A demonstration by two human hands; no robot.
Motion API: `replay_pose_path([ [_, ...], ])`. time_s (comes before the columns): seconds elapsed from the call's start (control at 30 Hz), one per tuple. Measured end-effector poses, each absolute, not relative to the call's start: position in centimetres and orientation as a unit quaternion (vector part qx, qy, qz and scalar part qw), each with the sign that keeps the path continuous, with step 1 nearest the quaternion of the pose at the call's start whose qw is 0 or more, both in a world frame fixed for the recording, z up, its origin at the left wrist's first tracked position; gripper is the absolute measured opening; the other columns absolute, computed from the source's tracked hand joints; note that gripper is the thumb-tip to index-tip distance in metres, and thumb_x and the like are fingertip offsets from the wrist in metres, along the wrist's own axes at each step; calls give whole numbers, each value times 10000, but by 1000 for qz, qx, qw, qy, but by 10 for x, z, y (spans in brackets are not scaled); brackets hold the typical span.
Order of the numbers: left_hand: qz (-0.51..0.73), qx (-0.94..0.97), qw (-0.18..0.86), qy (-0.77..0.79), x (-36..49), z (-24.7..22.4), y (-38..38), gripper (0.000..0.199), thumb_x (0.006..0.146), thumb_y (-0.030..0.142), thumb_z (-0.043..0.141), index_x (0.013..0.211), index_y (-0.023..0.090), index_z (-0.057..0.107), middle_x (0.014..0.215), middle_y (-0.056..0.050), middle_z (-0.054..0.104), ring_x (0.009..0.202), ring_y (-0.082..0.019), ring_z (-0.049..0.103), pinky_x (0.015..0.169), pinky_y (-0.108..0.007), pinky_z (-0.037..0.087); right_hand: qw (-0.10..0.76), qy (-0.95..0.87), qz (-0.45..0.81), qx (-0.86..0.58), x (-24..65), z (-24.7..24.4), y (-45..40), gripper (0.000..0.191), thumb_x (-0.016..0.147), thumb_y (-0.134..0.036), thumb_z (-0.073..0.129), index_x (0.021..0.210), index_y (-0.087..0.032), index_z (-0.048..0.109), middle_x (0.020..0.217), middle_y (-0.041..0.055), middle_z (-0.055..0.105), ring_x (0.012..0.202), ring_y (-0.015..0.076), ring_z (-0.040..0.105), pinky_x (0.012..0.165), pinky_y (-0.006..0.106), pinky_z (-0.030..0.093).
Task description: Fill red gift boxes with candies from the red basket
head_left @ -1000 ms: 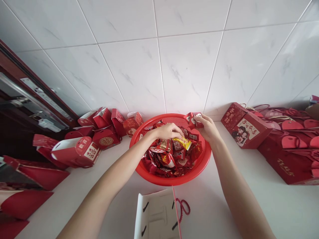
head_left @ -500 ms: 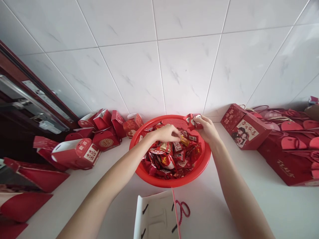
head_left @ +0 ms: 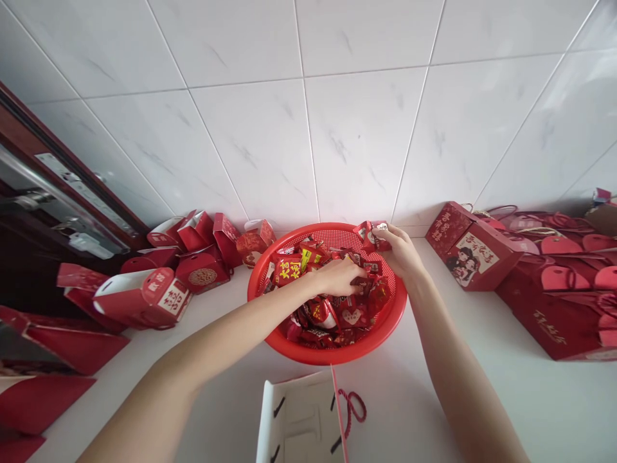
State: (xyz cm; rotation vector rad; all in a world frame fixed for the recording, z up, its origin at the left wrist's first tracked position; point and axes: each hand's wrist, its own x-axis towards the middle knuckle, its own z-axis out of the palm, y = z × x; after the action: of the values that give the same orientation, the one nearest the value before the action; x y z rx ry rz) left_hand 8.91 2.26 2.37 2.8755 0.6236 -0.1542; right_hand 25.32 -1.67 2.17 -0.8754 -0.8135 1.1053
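White marbled tile wall (head_left: 357, 141) rises beyond the fingers of the left hand (head_left: 335, 276) and right hand (head_left: 403, 254). White desk (head_left: 395, 399) extends beneath all of the fingers. Dark door (head_left: 29, 238) with metal fittings: far left of the left fingers. Pile of red gift boxes (head_left: 540, 315): well right of the right fingers; at its near end, a red box printed with two cartoon figures (head_left: 475, 254). Red plastic basket (head_left: 332, 353), perforated wall, filled with wrapped sweets: under the left fingers, its back right rim just below the right fingers. Cluster of red cartons (head_left: 202, 267), several open: left of the left fingers. Open white-lined box (head_left: 301, 418): nearer the wearer than either set of fingers; red cord (head_left: 349, 418) loops from its right side. Right fingers: pinching red-wrapped sweets (head_left: 369, 236), count unclear. Left fingers: bent down among the sweets, tips partly hidden; cannot tell whether they grip one. Red packet with yellow characters (head_left: 286, 269): in basket, left of the left fingers. Heart-printed packet (head_left: 353, 316): just wearer-side of them.
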Motion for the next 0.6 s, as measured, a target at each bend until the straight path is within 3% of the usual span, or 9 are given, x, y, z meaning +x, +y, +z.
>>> replay_pose_path([
  [0.23,5,947,123,298,76,31,49,110,861,231,684,901,187,778,815,-68,784,805,-267,741,717,-305,492,685,-366,496,-388,253,22,-17,193,643,-306,849,720,-190,714,700,12,707,647,153,646,610,270,561],
  [0.43,107,923,148,339,67,33,63,216,887,236,676,1080,197,764,1131,-83,790,1068,-286,730,914,-345,531,682,-371,492,-394,252,23,-18,190,657,-312,828,748,-190,714,732,31,723,670,178,676,636,299,581],
  [0.6,125,896,101,414,64,36,66,315,890,269,694,1183,156,706,1101,-114,761,1013,-284,720,839,-359,559,683,-365,489,-401,251,24,-18,181,645,-305,824,731,-200,704,737,23,722,672,173,661,629,296,574],
])
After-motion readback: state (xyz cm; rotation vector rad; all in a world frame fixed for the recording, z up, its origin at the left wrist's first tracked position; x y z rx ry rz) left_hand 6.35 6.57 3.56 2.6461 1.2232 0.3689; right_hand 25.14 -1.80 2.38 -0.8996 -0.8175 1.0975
